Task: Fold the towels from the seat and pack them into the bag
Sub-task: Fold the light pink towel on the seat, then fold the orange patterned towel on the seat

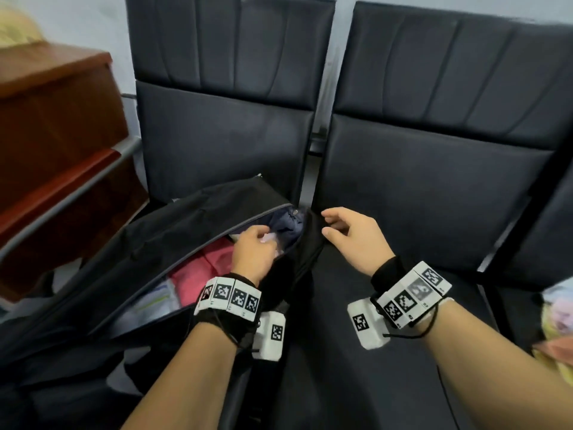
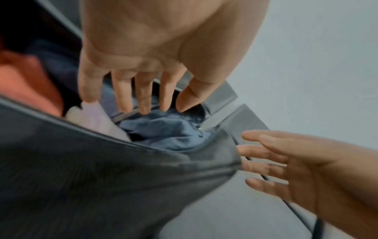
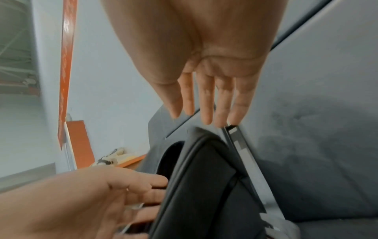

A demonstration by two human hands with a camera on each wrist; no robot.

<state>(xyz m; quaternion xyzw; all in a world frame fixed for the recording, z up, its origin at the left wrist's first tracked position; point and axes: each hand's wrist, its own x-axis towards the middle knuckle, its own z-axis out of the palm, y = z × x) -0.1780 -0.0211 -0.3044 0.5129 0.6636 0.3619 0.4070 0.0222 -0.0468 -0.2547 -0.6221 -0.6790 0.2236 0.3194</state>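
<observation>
Packing towels: 2 hands work at the mouth of a black bag (image 1: 155,243) on the seat (image 1: 418,197).

The left hand (image 1: 252,252), fingers loosely extended, reaches in over a pale towel (image 2: 96,116), pink towel (image 1: 201,268) at its 8 o'clock, blue cloth (image 2: 163,132) at 1 o'clock. The right hand (image 1: 353,240) hovers open by the rim. Best practice: hold the rim back and press folds flat.

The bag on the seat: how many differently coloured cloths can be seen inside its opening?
4. In the bag: a pink cloth in the middle, a dark blue one at the far end, a white one under the left hand, a pale one nearest. More may lie underneath.
</observation>
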